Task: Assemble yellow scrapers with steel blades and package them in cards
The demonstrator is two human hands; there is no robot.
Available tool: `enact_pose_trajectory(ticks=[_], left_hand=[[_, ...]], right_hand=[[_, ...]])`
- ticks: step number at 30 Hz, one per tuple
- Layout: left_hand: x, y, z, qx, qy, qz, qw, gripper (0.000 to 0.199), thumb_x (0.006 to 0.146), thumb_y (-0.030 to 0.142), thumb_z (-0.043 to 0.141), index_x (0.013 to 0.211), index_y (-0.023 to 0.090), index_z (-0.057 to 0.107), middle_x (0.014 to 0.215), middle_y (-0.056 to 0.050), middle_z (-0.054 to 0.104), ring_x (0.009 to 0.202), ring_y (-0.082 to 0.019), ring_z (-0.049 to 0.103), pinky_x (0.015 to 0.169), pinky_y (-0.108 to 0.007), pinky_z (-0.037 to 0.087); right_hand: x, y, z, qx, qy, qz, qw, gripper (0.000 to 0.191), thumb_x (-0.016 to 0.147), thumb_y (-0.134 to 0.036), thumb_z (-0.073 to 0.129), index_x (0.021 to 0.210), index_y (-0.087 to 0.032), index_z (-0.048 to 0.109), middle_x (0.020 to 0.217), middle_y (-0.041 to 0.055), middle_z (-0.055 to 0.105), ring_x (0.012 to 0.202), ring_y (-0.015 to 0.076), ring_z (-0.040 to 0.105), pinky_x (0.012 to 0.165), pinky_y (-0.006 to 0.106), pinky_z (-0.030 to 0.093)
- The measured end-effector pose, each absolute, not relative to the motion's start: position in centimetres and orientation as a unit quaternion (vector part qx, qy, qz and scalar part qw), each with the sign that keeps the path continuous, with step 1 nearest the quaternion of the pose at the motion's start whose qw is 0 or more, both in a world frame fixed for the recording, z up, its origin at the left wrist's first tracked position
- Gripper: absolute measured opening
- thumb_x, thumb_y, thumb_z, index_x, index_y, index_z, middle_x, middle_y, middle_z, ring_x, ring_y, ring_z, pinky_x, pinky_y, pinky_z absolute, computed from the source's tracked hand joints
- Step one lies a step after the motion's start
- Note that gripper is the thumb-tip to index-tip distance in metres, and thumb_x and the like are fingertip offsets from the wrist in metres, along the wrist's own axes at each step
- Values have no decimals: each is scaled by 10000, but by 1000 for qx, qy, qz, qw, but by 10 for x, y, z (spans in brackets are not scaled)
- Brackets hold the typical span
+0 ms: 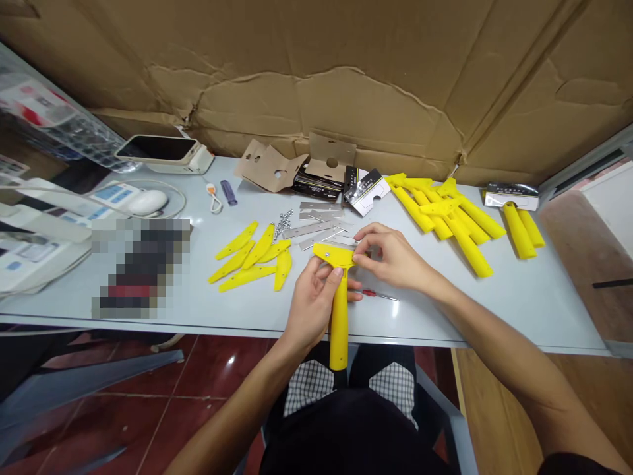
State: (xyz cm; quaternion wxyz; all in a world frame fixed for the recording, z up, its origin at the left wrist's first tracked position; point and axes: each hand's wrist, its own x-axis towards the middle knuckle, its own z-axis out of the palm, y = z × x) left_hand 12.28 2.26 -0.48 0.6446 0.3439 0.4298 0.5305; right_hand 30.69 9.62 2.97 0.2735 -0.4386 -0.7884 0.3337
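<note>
Scraper (339, 326): I have it over the near edge of the table (430, 316), handle pointing toward my lap.
Left hand (312, 295): wrapped around its neck, thumb on top; I'd keep that firm so nothing twists.
Right hand (393, 256): thumb and finger closed on the head's right end; whether they pinch a small part, I cannot tell. I'd press lightly, squarely.
Blades (309, 228): just beyond; I'd keep knuckles clear.
Screwdriver (368, 292): near the right hand, handy.

The scraper (339, 323) is smooth plastic, the blades (309, 229) shiny metal.
</note>
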Motion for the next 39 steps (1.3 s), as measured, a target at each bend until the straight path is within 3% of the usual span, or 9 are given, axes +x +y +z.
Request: enact_pose_trajectory(ticks=[4, 9, 13, 19, 24, 32, 37, 39], left_hand=[[123, 22, -7, 344, 429, 540, 637, 424, 944, 416, 813, 1233, 187, 604, 1233, -123, 734, 796, -195, 792, 617, -314, 705], [123, 21, -6, 352, 429, 539, 633, 427, 956, 432, 796, 1256, 195, 605, 1226, -114, 730, 773, -177, 777, 607, -300, 693], [123, 21, -3, 352, 440, 537, 628, 415, 951, 434, 792, 1243, 200, 614, 1139, -87, 734, 754, -178, 766, 600, -297, 678], [124, 20, 0, 346, 457, 536, 620, 395, 940, 420, 785, 1223, 184, 644, 925, -46, 731, 671, -169, 734, 584, -284, 637], [123, 21, 5, 364, 473, 523, 608, 381, 915, 438, 815, 1151, 182, 663, 841, -29, 715, 606, -165, 711, 534, -275, 586], [124, 26, 7, 354, 488, 515, 610, 528, 829, 527, 903, 1099, 179, 612, 642, 51, 604, 474, -125, 584, 411, -228, 478], [125, 22, 6, 330, 477, 541, 609, 503, 842, 496, 893, 1105, 175, 609, 863, 5, 679, 483, -77, 563, 393, -209, 442], [125, 21, 5, 322, 471, 551, 609, 486, 839, 487, 892, 1080, 177, 606, 970, -21, 697, 490, -64, 564, 395, -212, 446]], right_hand=[[304, 96, 27, -479, -733, 387, 288, 95, 866, -199, 743, 774, -196, 721, 1042, 72, 760, 931, 207, 691, 803, 355, 524], [303, 97, 22, -493, -680, 453, 297, 102, 841, -281, 758, 836, -206, 689, 875, 35, 740, 790, 187, 647, 730, 359, 511], [303, 99, 17, -462, -640, 519, 329, 213, 806, -301, 795, 922, -214, 639, 911, 23, 716, 816, 178, 664, 740, 348, 532], [305, 101, 14, -451, -580, 610, 297, 384, 759, -288, 869, 1048, -233, 622, 888, 26, 744, 802, 197, 716, 695, 341, 570], [304, 97, 18, -443, -588, 598, 318, 371, 744, -269, 865, 1031, -229, 633, 882, -1, 729, 787, 171, 691, 738, 337, 568], [298, 91, 24, -404, -590, 613, 335, 394, 756, -333, 902, 1023, -231, 631, 917, 4, 750, 804, 178, 724, 776, 357, 598], [305, 109, 33, -391, -660, 555, 323, 303, 934, -515, 744, 974, -216, 711, 934, 49, 767, 819, 195, 721, 703, 347, 588], [305, 133, 40, -405, -710, 483, 314, 287, 979, -483, 679, 960, -203, 742, 938, 67, 776, 760, 191, 704, 677, 357, 567]])
